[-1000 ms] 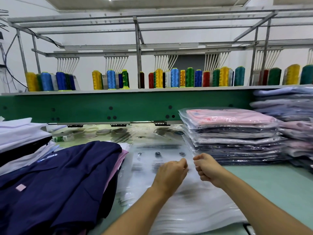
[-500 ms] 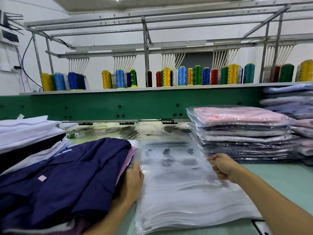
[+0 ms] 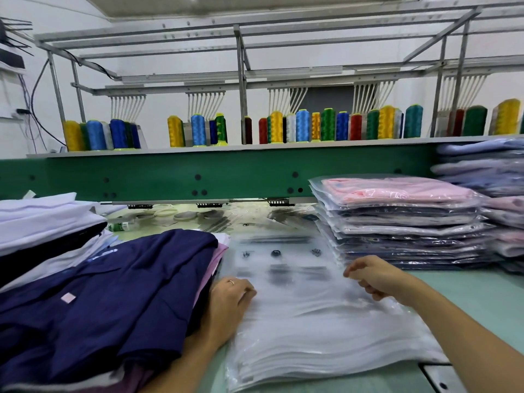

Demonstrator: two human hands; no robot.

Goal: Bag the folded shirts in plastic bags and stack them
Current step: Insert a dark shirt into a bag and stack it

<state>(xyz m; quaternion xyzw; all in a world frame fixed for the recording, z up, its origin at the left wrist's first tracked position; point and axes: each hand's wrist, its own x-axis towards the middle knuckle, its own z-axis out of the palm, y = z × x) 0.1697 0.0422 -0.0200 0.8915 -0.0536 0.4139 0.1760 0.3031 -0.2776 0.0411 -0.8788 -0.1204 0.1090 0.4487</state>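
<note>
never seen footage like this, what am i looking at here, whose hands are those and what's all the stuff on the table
It is one view from a camera worn on a person's head, looking down at their own bare hands; no robot. The left hand rests on a pile of empty plastic bags; the right hand seems to pinch the top one. To the left lie folded shirts, to the right a stack of bagged shirts, on a green table. Behind stand thread spools.

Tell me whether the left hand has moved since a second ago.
Yes. The left hand went leftward across the pile of empty bags, from beside the right hand to the navy shirt pile's edge.
</note>
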